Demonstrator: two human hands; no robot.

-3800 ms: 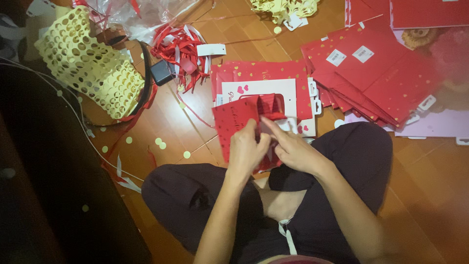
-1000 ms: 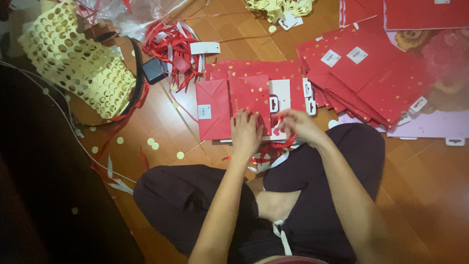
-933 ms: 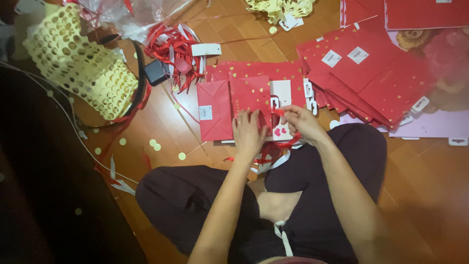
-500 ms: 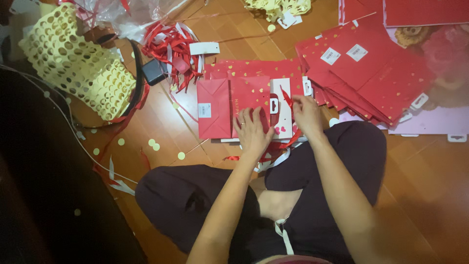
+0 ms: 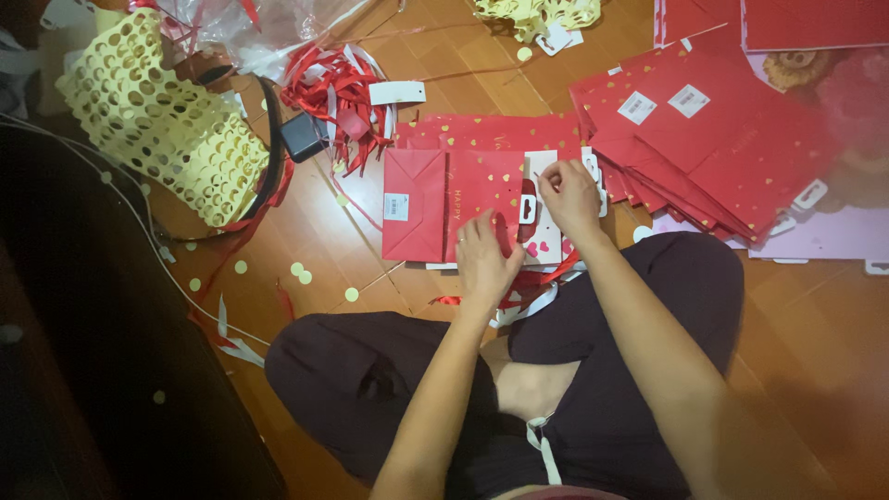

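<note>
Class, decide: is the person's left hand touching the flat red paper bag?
Touching. The head view shows the left hand pressed flat on the red paper bag.

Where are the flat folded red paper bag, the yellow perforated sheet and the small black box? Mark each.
flat folded red paper bag (image 5: 414,218), head view, on its left panel beside the white sticker.
yellow perforated sheet (image 5: 157,120), head view, at its middle.
small black box (image 5: 304,136), head view, on its top face.

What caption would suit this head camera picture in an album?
Seated on a wooden floor, left hand presses a flat red gift bag while right hand fingers its top.
</note>
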